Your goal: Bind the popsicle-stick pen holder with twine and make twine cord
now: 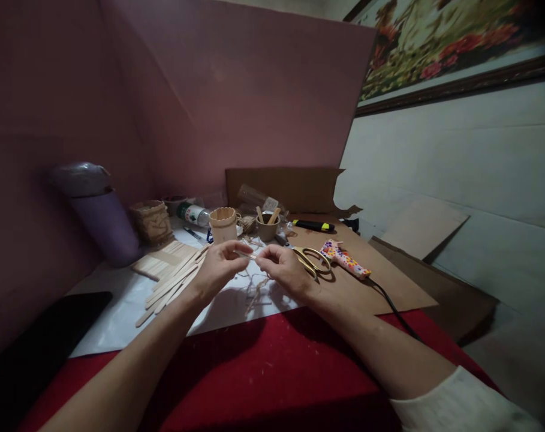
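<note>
Over the white sheet, my left hand (219, 264) and my right hand (285, 269) pinch the two ends of a thin, pale strip (249, 255), too small to tell whether it is wood or twine. Just behind my left hand stands a round cup covered in wooden sticks (223, 224). Flat craft sticks (175, 282) lie fanned out left of that hand. Gold-handled scissors (315, 261) rest beside my right hand, their blades partly hidden by it. Below my fingers are loose bits of twine (255, 295).
A flower-patterned glue gun (345, 259) with a black cord lies on cardboard (389, 279) at the right. Behind are a yellow-black utility knife (313, 226), a small pot with sticks (267, 228) and plastic bottles (193, 213). A tall purple container (104, 222) stands left.
</note>
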### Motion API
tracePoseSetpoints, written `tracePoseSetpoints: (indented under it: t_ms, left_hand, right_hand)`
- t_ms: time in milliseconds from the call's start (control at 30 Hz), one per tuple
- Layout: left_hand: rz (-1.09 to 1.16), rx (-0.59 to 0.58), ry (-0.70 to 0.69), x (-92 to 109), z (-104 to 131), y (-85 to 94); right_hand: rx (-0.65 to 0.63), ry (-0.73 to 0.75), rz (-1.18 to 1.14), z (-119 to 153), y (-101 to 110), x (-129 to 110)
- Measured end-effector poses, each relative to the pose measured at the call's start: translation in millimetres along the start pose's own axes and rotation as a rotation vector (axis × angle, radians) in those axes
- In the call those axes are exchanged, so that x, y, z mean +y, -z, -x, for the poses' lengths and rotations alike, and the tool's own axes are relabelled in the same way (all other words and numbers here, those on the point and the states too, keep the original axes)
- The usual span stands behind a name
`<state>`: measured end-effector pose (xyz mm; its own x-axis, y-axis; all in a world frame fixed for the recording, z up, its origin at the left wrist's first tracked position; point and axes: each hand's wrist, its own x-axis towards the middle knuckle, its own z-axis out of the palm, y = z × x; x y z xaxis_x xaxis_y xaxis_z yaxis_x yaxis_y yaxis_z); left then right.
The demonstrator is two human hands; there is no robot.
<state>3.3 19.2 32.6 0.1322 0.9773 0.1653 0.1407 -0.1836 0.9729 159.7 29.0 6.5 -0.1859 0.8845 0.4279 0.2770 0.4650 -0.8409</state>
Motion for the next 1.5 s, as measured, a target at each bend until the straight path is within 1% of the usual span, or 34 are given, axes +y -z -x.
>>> tracePoseSetpoints:
  t_ms: [67, 100, 200, 267, 300, 433, 567, 667, 767, 800, 833, 933, 967, 1033, 1067, 1100, 1133, 1233, 1267, 1333, 1400, 1433, 1500]
  left_hand:
    - [-0.067, -0.022, 0.055, -1.3, -0.7, 1.3]
    - [-0.063, -0.038, 0.089, -2.5, -1.2, 2.2]
    - [0.091, -0.156, 0.181, -5.5, -1.7, 5.8]
    - [0.200, -0.220, 0.201, -6.0, -1.4, 7.7]
    - [0.230, -0.227, 0.199, -5.9, -1.2, 8.2]
    - [0.192, -0.138, 0.138, -5.6, -1.9, 7.1]
    - [0.143, -0.052, 0.073, -6.3, -3.3, 4.7]
    - [0.122, 0.000, 0.113, -6.9, -3.8, 4.7]
    - [0.083, 0.043, 0.233, -8.3, -3.9, 7.3]
    - [0.088, 0.027, 0.294, -9.1, -3.9, 8.7]
    - [0.114, -0.015, 0.359, -10.0, -4.0, 10.3]
    - [0.249, -0.182, 0.516, -13.1, -4.9, 14.8]
    - [0.275, -0.219, 0.541, -14.1, -5.5, 15.7]
    - [0.238, -0.224, 0.539, -15.7, -6.9, 15.9]
    - [0.167, -0.195, 0.504, -16.2, -7.5, 15.3]
    - [0.061, -0.147, 0.436, -16.5, -7.8, 14.5]
    - [-0.074, -0.081, 0.340, -16.4, -7.9, 13.5]
    - [-0.513, 0.163, -0.016, -13.9, -5.1, 11.1]
    - [-0.625, 0.238, -0.113, -12.5, -3.2, 10.6]
    - [-0.785, 0.354, -0.246, -9.8, 0.8, 9.4]
    - [-0.878, 0.405, -0.344, -8.8, 3.8, 7.6]
    - [-0.895, 0.398, -0.388, -9.5, 4.6, 6.4]
    - [-0.857, 0.322, -0.463, -13.1, 4.4, 3.9]
  right_hand:
    - [0.005, 0.029, -0.028, -0.3, 0.3, -0.3]
    - [0.009, 0.040, -0.031, -0.4, 0.5, -0.4]
    - [-0.002, 0.058, -0.022, -0.7, 0.6, 0.2]
    - [-0.013, 0.065, -0.026, -1.0, 0.2, 1.7]
    - [-0.014, 0.069, -0.031, -1.1, -0.1, 2.5]
    - [-0.012, 0.086, -0.026, -0.4, -1.0, 3.2]
    - [-0.024, 0.088, -0.001, 1.6, -0.9, -1.0]
    - [-0.030, 0.090, 0.026, 2.9, -0.5, -4.5]
    - [-0.030, 0.099, 0.046, 3.3, -0.3, -5.5]
    - [-0.021, 0.100, 0.041, 3.2, -0.3, -5.2]
    - [-0.006, 0.096, 0.032, 3.0, -0.3, -4.6]
    - [0.033, 0.066, 0.004, 1.7, -0.3, -1.7]
    - [0.037, 0.059, -0.003, 1.3, -0.4, -0.7]
    - [0.035, 0.057, -0.002, 0.6, -0.6, 1.1]
    - [0.037, 0.057, 0.007, 0.4, -0.8, 1.8]
    - [0.042, 0.055, 0.020, 0.2, -0.9, 2.4]
    - [0.049, 0.052, 0.037, 0.1, -1.0, 2.8]
    - [0.061, 0.041, 0.079, 0.1, -0.9, 3.4]
    - [0.062, 0.039, 0.089, 0.1, -0.8, 3.4]
    - [0.066, 0.033, 0.109, 0.4, -0.4, 3.0]
    - [0.074, 0.025, 0.127, 0.8, -0.2, 2.0]
    - [0.076, 0.024, 0.132, 1.0, -0.1, 1.3]
    - [0.074, 0.031, 0.128, 1.5, -0.2, 0.0]
